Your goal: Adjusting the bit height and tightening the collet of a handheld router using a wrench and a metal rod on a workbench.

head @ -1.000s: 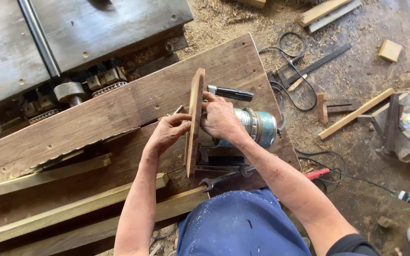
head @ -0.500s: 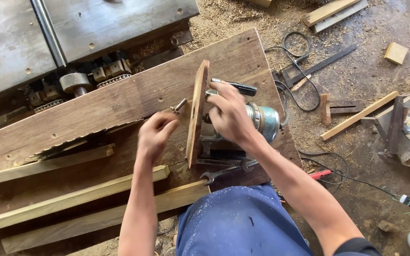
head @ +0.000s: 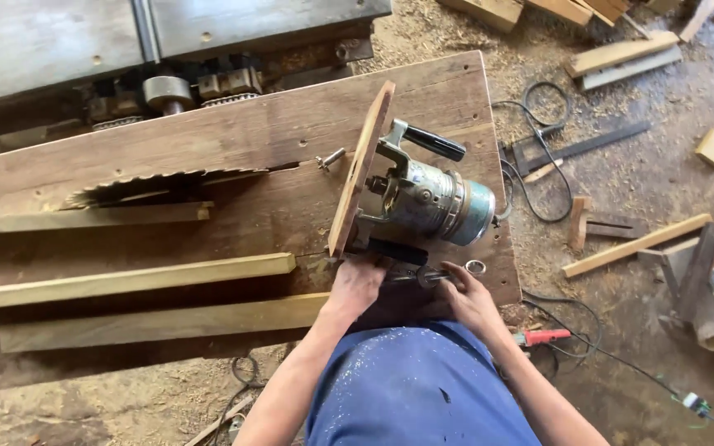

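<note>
An electric router (head: 431,198) lies on its side on the wooden saw table (head: 233,136), its flat wooden base plate (head: 361,169) standing on edge. Both hands are at the table's near edge, below the router. My left hand (head: 357,285) sits just under the router's lower black handle (head: 398,250) with its fingers curled; what it grips is hidden. My right hand (head: 468,301) has its fingertips closed on a metal wrench (head: 423,277) lying there. A loose bolt (head: 330,158) rests on the table left of the plate.
A toothed saw blade (head: 150,183) sticks up through the table on the left. Two long wooden battens (head: 126,281) (head: 159,322) lie along the near side. A planing machine (head: 167,91) stands behind. Cables (head: 539,165), a red-handled tool (head: 539,337) and wood offcuts (head: 634,244) litter the sawdust floor.
Both hands have let go of the upright base plate and dropped to the table's near edge. The right hand has taken hold of the wrench.
</note>
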